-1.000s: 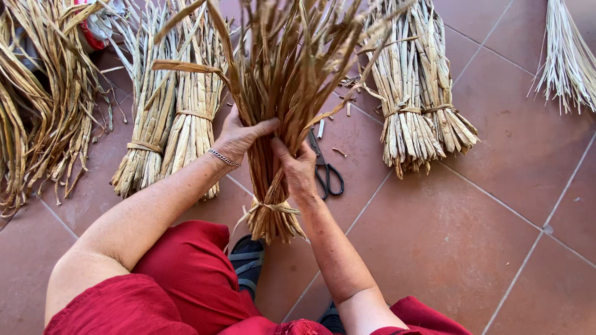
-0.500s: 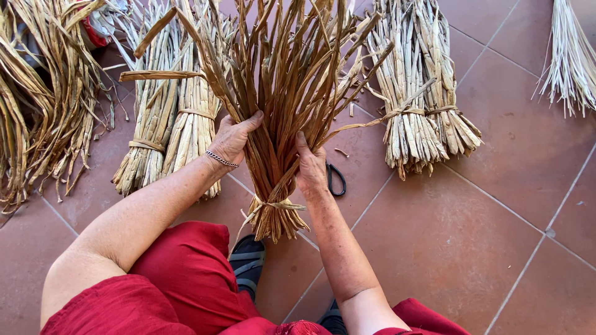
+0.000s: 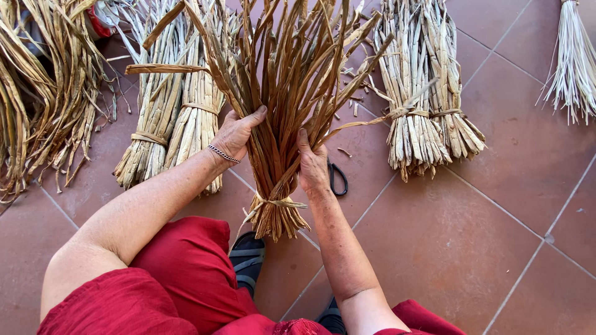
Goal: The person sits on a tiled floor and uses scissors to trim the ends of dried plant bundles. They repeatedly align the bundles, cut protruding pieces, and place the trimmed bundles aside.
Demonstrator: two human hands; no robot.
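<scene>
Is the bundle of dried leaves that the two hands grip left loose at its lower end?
No: the bundle held by the left hand and right hand is tied with a strip near its base.

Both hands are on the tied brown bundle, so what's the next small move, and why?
Probably lift the right hand upward to gather the splayed tops. The brown leaf bundle is tied only near its base by the leaf tie; above both hands its leaves fan wide, while the left hand steadies the other side.

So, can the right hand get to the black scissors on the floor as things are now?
Probably yes. The scissors lie on the tiles just beside the right hand, partly hidden behind it, with nothing on top. But that hand now grips the tied bundle.
</scene>
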